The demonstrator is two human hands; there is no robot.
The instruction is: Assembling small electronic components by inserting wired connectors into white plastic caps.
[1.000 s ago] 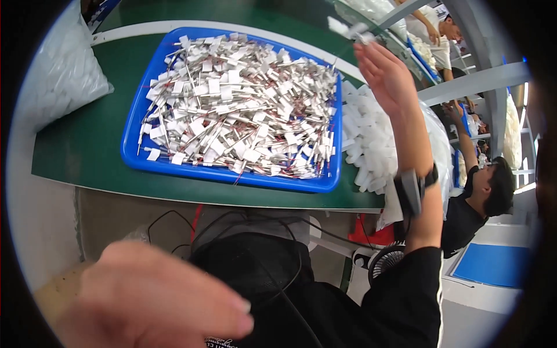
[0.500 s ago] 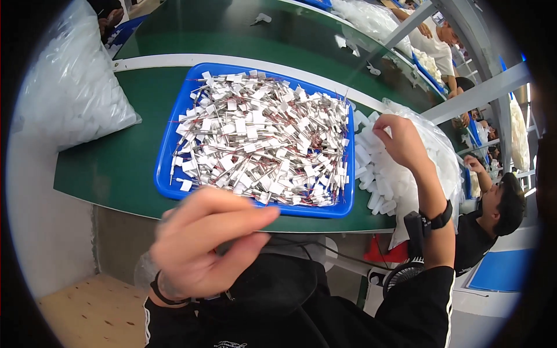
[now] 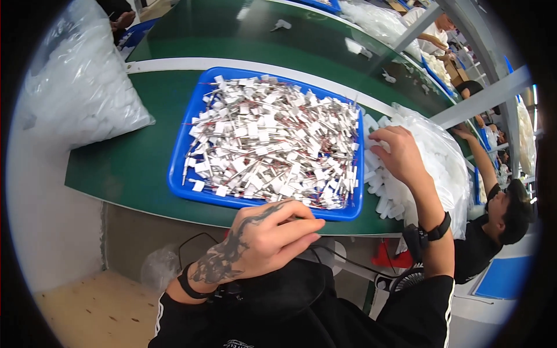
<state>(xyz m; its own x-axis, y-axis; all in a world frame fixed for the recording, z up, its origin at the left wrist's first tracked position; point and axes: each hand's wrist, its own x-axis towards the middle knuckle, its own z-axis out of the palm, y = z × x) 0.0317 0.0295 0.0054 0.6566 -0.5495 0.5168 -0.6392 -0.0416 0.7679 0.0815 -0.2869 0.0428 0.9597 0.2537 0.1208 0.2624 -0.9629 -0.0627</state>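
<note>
A blue tray (image 3: 184,188) heaped with small white-tabbed parts (image 3: 272,136), which have thin metal stems and reddish wires, stands on the green bench. My left hand (image 3: 272,235) is at the tray's near edge, its fingers and thumb pressed together. Whatever they may hold is hidden. To the right of the tray, my right hand (image 3: 403,153) hovers over a pile of translucent white plastic pieces (image 3: 380,185). Its thumb and forefinger are bent but apart, and nothing shows between them. A clear plastic bag (image 3: 444,159) lies around and behind that pile.
A large bag of white pieces (image 3: 96,95) stands at the left. Beyond a pale rail (image 3: 243,65) runs a green surface (image 3: 220,37) with a few loose white pieces. A grey metal post (image 3: 484,98) slants across the right. A co-worker (image 3: 499,217) sits close on that side.
My left hand has moved right, toward the tray's near edge. My right hand stays by the plastic pieces, its thumb and forefinger now farther apart. The co-worker's arm has stretched outward.
</note>
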